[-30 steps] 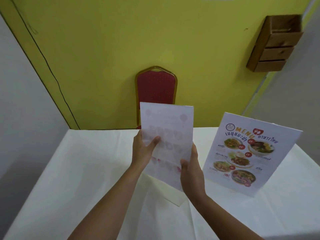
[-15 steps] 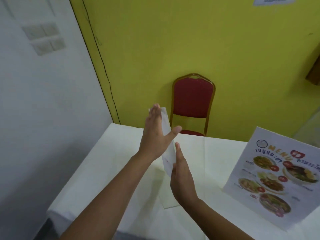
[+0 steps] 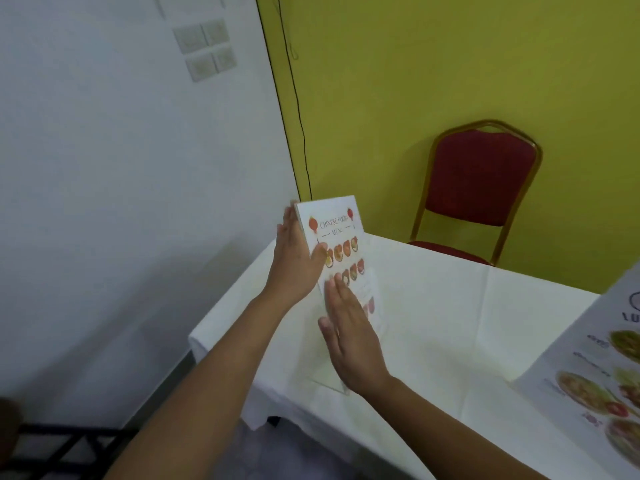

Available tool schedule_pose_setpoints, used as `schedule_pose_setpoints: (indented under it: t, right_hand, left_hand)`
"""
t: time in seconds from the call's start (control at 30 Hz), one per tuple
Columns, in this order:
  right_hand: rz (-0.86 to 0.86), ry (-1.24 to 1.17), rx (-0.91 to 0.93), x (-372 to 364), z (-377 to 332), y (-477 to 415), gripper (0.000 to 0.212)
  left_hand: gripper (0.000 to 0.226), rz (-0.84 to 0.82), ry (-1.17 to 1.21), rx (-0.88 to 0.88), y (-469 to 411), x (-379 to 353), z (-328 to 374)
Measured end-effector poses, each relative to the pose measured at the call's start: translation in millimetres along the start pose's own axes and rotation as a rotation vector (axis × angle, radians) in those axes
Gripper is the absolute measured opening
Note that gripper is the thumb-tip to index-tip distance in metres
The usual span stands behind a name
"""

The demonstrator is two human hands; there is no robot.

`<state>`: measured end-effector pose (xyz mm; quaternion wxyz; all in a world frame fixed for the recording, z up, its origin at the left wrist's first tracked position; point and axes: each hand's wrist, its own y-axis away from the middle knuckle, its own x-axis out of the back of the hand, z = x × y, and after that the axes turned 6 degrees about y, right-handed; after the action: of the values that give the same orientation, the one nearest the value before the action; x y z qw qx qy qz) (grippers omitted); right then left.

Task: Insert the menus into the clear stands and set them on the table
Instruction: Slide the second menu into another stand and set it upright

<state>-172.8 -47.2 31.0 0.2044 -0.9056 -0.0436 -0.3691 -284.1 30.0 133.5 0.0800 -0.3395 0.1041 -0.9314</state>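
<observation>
A Chinese food menu in a clear stand [image 3: 341, 237] stands upright near the left corner of the white-clothed table [image 3: 450, 323]. Its printed face points right, toward the table's middle. My left hand [image 3: 294, 265] grips its back, thumb hooked over the front edge. My right hand [image 3: 349, 337] lies flat against the lower front, fingers straight, down to the clear base [image 3: 329, 379] on the cloth. A second menu in its stand [image 3: 595, 375], with food photos, stands at the right edge, partly cut off.
A red chair with a gold frame [image 3: 478, 188] stands behind the table against the yellow wall. A white wall with switch plates [image 3: 206, 46] is at left. The table's left corner [image 3: 197, 341] is close to the stand. Dark metal bars [image 3: 62, 448] lie bottom left.
The stand has turned from showing its blank back, through edge-on, to showing its printed face. Both hands carried it left toward the table corner, and my view swung left.
</observation>
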Motion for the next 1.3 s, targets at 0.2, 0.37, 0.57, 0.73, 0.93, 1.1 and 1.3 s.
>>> schedule_pose_setpoints:
  t: [0.2, 0.37, 0.57, 0.73, 0.93, 1.1, 1.3]
  right_hand:
    - [0.060, -0.162, -0.359, 15.9, 43.8, -48.0, 0.099]
    - [-0.054, -0.345, -0.518, 21.9, 68.3, -77.2, 0.119]
    - [0.040, -0.603, -0.481, 24.4, 69.4, -76.8, 0.079]
    - [0.241, -0.495, -0.540, 44.8, 60.1, -64.5, 0.080]
    - [0.388, -0.344, -0.664, 92.3, 83.2, -34.3, 0.074]
    - [0.466, -0.269, -0.720, 112.1, 98.5, -12.4, 0.070]
    - [0.422, -0.297, -0.810, 118.7, 119.3, 15.6, 0.060]
  left_hand:
    - [0.074, 0.003, -0.017, 0.019, 0.5, 5.7, -11.3]
    - [0.071, 0.002, -0.018, 0.068, -0.8, 9.6, -19.1]
    - [0.077, 0.044, 0.179, 0.173, -0.4, 5.4, -21.9]
    - [0.073, 0.105, 0.341, 0.207, -3.8, -12.2, -4.0]
    - [0.057, -0.021, 0.421, 0.180, -10.4, -54.6, 23.3]
    - [0.050, -0.109, 0.465, 0.173, -11.5, -83.9, 28.8]
    - [0.043, -0.182, 0.474, 0.185, -1.6, -110.5, 22.8]
